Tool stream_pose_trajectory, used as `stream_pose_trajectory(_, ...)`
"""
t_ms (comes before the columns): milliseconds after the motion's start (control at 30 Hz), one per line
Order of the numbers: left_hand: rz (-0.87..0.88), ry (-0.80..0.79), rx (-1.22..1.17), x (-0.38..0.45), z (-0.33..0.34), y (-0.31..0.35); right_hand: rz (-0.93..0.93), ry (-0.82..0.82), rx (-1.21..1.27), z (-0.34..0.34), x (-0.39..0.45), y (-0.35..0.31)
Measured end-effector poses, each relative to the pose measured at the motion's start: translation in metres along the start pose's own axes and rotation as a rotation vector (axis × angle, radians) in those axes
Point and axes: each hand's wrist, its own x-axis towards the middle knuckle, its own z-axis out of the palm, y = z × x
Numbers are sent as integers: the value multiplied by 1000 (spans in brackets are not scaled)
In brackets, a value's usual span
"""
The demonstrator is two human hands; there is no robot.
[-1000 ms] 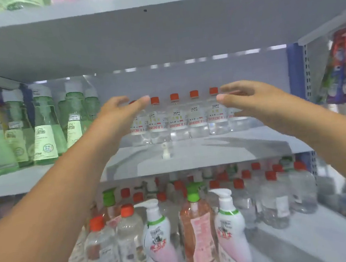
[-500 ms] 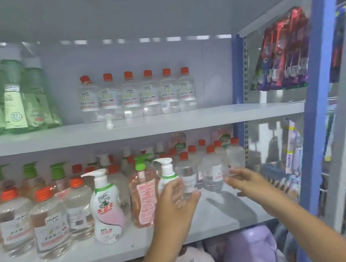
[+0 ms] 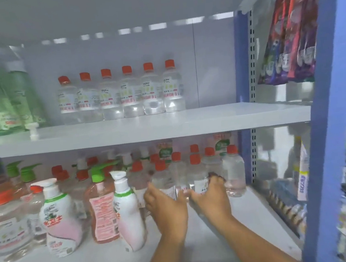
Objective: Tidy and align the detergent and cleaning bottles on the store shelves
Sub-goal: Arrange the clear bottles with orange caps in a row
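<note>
- Left hand [image 3: 168,205] spread and relaxed, fingers against the clear, orange-capped plastic bottles [image 3: 180,178] on the grey lower shelf [image 3: 249,212], right of the white-and-pink pump bottle [image 3: 127,211].
- Right hand [image 3: 211,194] curls around one bottle of that cluster.
- Advised: draw the bottles forward into one row, labels facing out, keeping them upright.
- Half a second ago both hands were short of these bottles; a second ago they were at the upper row [image 3: 120,93].

Both bare forearms reach up and forward from the bottom edge, side by side. The left hand [image 3: 168,208] has its thumb spread and fingers reaching forward. The right hand [image 3: 211,197] curls its fingers forward; what it grips cannot be told.
</note>
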Motion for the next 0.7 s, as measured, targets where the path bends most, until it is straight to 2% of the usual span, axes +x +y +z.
stream_pose_trajectory(100, -54, 27, 131, 9, 4, 5, -18, -67, 33, -11, -2, 2)
stream_pose_trajectory(167, -41, -16, 68, 5, 2, 2, -43, -125, 118, -26, -8, 7)
stream_pose_trajectory(267, 35, -154, -152, -19, -16, -4, -50, -205, 162, -46, -25, 19)
stream_pose_trajectory(500, 149, -172, -193, -75, -99, -7, -75, -327, 307, -62, -81, 6)
stream_pose_trajectory(567, 164, -140, -193, -91, -135, -19, -58, -326, 306, -55, -91, -1)
stream_pose_trajectory(700, 119, 105, -158, -80, -225, -60, -80, -360, 304, -23, -120, -29)
